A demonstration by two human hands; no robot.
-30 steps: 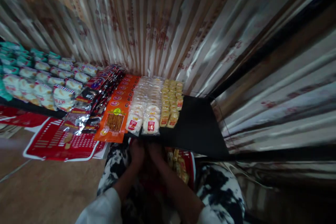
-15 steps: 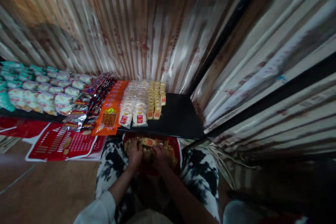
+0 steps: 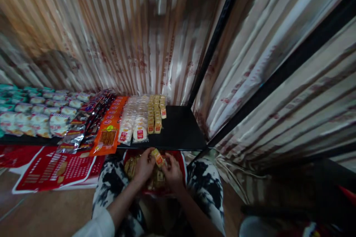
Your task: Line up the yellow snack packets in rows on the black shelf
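Note:
A small gold-wrapped snack packet (image 3: 158, 158) with a red label is held up between my two hands. My left hand (image 3: 145, 165) pinches its left side. On the packet's right side are the curled fingers of my right hand (image 3: 174, 172). Below them, a red-walled container (image 3: 183, 160) between my knees holds many similar gold packets (image 3: 130, 166). In front, gold packets (image 3: 154, 118) stand in short rows on a black shelf (image 3: 180, 127).
Left of the gold rows lie clear-wrapped round white crackers (image 3: 139, 133), an orange snack bag (image 3: 108, 133), dark packets (image 3: 93, 114) and white-and-teal packs (image 3: 39, 120). A red printed sheet (image 3: 55, 168) hangs below the shelf. Black frame posts (image 3: 210, 59) stand before striped sheeting.
Both hands have risen from among the packets in the container, bringing one gold packet up between them. The head view has shifted, so the shelf sits lower and further left.

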